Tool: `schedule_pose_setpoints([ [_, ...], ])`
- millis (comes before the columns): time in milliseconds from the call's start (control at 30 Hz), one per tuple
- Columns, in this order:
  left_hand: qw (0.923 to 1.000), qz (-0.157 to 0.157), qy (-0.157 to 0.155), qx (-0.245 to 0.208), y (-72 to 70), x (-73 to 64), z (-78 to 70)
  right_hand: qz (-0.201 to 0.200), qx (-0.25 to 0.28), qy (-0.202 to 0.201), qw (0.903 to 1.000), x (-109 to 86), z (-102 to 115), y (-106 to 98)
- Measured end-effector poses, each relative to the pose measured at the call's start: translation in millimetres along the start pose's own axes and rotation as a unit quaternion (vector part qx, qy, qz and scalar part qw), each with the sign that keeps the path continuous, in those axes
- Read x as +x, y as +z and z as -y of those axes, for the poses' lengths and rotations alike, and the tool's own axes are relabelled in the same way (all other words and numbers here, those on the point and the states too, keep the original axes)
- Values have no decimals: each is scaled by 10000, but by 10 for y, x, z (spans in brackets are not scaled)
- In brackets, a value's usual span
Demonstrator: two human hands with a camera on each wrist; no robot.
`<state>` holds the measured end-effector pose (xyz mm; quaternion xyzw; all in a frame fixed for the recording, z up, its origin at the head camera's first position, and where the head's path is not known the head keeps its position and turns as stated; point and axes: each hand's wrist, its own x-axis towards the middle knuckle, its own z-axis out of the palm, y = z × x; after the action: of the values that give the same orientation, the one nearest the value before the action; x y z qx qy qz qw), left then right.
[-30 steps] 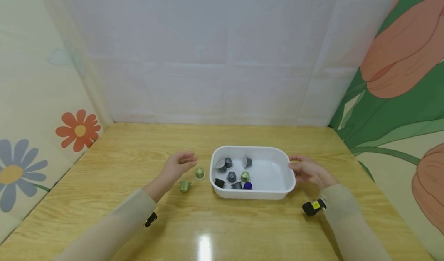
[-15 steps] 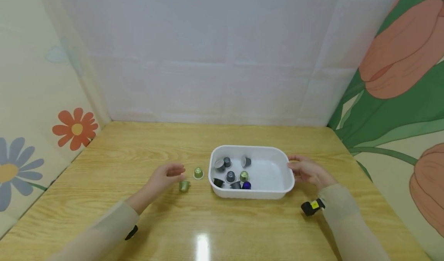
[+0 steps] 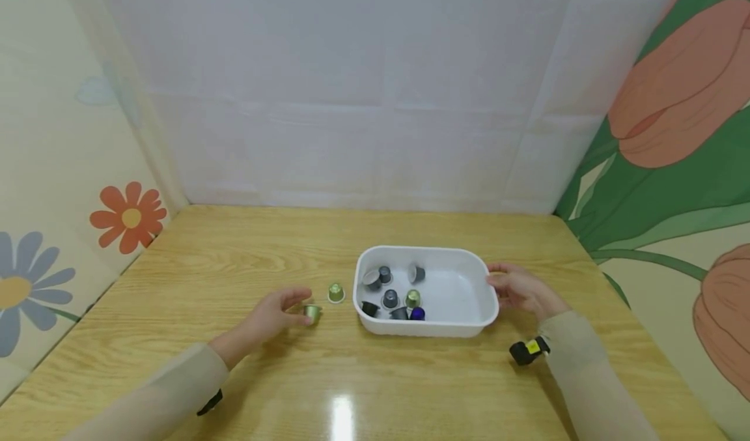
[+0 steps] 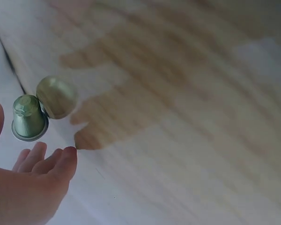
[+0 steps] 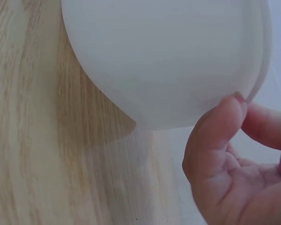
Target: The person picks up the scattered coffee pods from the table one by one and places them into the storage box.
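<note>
My left hand [image 3: 272, 314] is beside a green coffee capsule [image 3: 312, 314] that lies on its side on the table, with the thumb tip overlapping it in the head view. Its fingers are parted and hold nothing. In the left wrist view, the lying capsule turns its round lid [image 4: 57, 97] to the camera. A second green coffee capsule [image 3: 336, 292] stands upright just beyond. My right hand [image 3: 518, 288] pinches the right-end rim of a white plastic tub [image 3: 433, 328]; the right wrist view shows the thumb [image 5: 220, 119] on the outer wall.
Inside the tub, several dark and grey capsules [image 3: 390, 298], one green capsule [image 3: 413, 298] and one blue capsule [image 3: 418, 314] gather toward the left. A white cloth [image 3: 375, 102] hangs behind the wooden table [image 3: 410, 389], and flower-print cloths [image 3: 674, 200] flank it.
My left hand has moved left and toward me, from beside the upright capsule to the lying one, and its thumb has lowered. My right hand and the tub stay in place.
</note>
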<state>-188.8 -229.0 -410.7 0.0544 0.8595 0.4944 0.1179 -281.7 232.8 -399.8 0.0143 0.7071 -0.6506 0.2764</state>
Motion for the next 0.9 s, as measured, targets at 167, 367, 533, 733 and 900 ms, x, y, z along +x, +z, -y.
schedule_pose_setpoints([
  [167,9999,46,-38,106,19,17,-14,29,21,-4,10000,-13,1,-10],
  [367,9995,-56,-56,317,51,31,6,-13,-35,-5,10000,-27,18,3],
  [533,9990,-129,-104,407,60,41,28,56,-17,-50,10000,-12,6,1],
  [733,9980,-288,-158,533,50,61,31,16,-40,-35,10000,-17,12,0],
  [900,9974,-391,-313,512,37,83,6,-30,-106,-8,9999,-15,6,-6],
])
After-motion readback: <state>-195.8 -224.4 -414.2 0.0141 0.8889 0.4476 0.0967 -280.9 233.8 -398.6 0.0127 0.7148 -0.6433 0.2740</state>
